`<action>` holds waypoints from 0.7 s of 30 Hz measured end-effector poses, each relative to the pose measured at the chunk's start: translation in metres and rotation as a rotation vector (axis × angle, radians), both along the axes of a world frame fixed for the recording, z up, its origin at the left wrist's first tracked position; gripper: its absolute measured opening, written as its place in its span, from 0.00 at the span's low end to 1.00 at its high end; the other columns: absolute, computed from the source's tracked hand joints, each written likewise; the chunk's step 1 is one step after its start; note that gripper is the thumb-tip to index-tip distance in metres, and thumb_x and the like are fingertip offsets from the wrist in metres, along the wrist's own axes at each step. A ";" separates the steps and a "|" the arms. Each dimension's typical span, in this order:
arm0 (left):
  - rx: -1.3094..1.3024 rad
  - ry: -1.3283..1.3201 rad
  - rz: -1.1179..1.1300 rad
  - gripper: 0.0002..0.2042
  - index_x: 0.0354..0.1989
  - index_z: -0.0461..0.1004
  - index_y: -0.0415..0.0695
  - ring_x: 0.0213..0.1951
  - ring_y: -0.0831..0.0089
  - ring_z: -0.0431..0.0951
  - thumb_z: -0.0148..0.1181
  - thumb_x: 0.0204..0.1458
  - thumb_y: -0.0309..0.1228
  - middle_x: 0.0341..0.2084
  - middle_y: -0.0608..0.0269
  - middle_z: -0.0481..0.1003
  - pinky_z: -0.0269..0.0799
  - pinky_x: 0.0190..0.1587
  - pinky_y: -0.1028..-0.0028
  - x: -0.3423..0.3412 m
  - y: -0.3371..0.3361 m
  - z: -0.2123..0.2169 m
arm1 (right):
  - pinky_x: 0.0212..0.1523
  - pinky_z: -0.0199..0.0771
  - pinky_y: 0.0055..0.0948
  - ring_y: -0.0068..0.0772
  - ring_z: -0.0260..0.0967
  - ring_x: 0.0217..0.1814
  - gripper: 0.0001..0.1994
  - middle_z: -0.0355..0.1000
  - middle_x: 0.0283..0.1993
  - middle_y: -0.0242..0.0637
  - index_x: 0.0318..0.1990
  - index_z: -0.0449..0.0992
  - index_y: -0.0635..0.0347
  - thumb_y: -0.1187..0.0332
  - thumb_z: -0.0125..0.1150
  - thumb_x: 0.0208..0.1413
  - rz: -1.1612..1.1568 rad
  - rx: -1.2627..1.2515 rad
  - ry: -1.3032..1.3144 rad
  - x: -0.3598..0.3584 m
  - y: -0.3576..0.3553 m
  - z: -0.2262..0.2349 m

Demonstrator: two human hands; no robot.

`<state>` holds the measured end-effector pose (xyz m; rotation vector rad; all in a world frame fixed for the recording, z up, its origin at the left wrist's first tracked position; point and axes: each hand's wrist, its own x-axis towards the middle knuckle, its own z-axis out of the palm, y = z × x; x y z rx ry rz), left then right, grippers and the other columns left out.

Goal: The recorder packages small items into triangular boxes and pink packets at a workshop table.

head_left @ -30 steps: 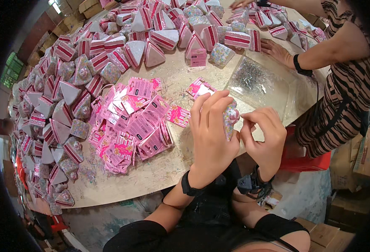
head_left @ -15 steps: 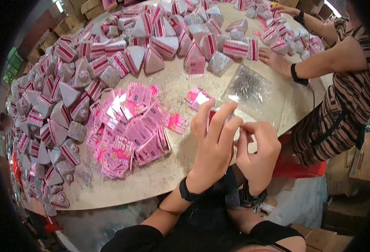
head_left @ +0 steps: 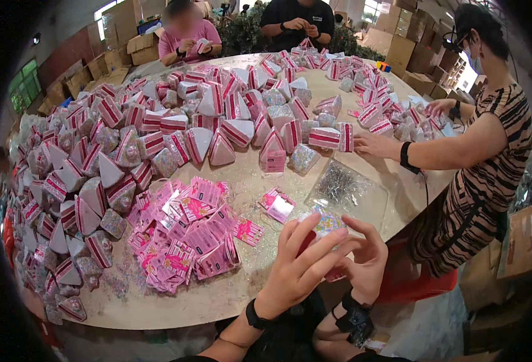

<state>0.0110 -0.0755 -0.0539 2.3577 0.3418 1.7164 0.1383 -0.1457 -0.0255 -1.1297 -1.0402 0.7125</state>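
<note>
Close to the table's near edge, I hold a glittery toy cake slice (head_left: 324, 223) between both hands, its sequined face turned up. My left hand (head_left: 295, 274) curls round its left side, fingers across the front. My right hand (head_left: 366, 260) grips it from the right, the thumb and fingers bent; much of the slice is hidden behind my fingers. Just beyond my left hand lie a loose pink card (head_left: 277, 205) and another pink card (head_left: 248, 231). A clear square tray (head_left: 371, 208) with silvery strands in it lies beyond my hands.
Many similar cake slices (head_left: 212, 99) are heaped along the left and far side of the table (head_left: 157, 311). A pile of pink printed cards (head_left: 196, 241) sits left of my hands. At the right, a co-worker (head_left: 477, 145) reaches over the table; more people sit opposite.
The view has tilted up, bringing people across the table into sight. My right fingers have opened from a pinch and now wrap the slice, whose sequined face has come into view.
</note>
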 end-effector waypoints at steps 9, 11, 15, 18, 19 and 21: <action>-0.102 0.074 0.006 0.20 0.53 0.68 0.45 0.62 0.48 0.62 0.57 0.49 0.26 0.59 0.62 0.67 0.59 0.58 0.51 0.002 -0.003 -0.001 | 0.23 0.70 0.20 0.21 0.70 0.24 0.06 0.72 0.24 0.34 0.29 0.72 0.68 0.82 0.64 0.49 0.069 -0.099 -0.063 0.015 -0.002 -0.006; -0.101 0.086 -0.002 0.24 0.56 0.67 0.44 0.62 0.47 0.61 0.58 0.46 0.22 0.60 0.60 0.66 0.59 0.59 0.51 0.003 -0.002 -0.001 | 0.22 0.69 0.19 0.19 0.69 0.23 0.06 0.72 0.23 0.33 0.27 0.74 0.69 0.77 0.62 0.55 0.046 -0.116 -0.093 0.019 -0.001 0.001; -0.285 0.088 -0.016 0.34 0.62 0.62 0.43 0.64 0.45 0.57 0.63 0.41 0.22 0.62 0.54 0.61 0.57 0.61 0.51 0.003 -0.007 0.007 | 0.21 0.68 0.18 0.17 0.67 0.20 0.07 0.71 0.22 0.31 0.27 0.75 0.66 0.74 0.60 0.56 0.043 -0.257 -0.095 0.042 0.014 -0.003; -0.230 0.065 0.064 0.38 0.63 0.56 0.40 0.65 0.43 0.56 0.68 0.40 0.25 0.61 0.46 0.61 0.55 0.64 0.54 0.003 -0.009 0.012 | 0.20 0.60 0.15 0.16 0.63 0.19 0.10 0.69 0.21 0.30 0.28 0.74 0.65 0.69 0.56 0.59 -0.072 -0.054 -0.041 0.079 0.043 -0.006; -0.225 0.063 0.068 0.38 0.63 0.56 0.40 0.65 0.43 0.56 0.68 0.40 0.25 0.61 0.46 0.61 0.55 0.64 0.54 0.000 -0.008 0.012 | 0.21 0.61 0.14 0.14 0.63 0.21 0.12 0.71 0.24 0.30 0.28 0.75 0.65 0.65 0.57 0.60 -0.056 0.112 -0.024 0.101 0.058 -0.012; -0.212 -0.050 0.041 0.36 0.62 0.57 0.38 0.62 0.44 0.59 0.67 0.42 0.24 0.58 0.46 0.63 0.54 0.63 0.54 -0.003 -0.008 0.008 | 0.21 0.58 0.15 0.14 0.62 0.21 0.12 0.71 0.25 0.30 0.28 0.75 0.64 0.64 0.56 0.60 -0.375 -0.011 -0.021 0.129 0.085 -0.001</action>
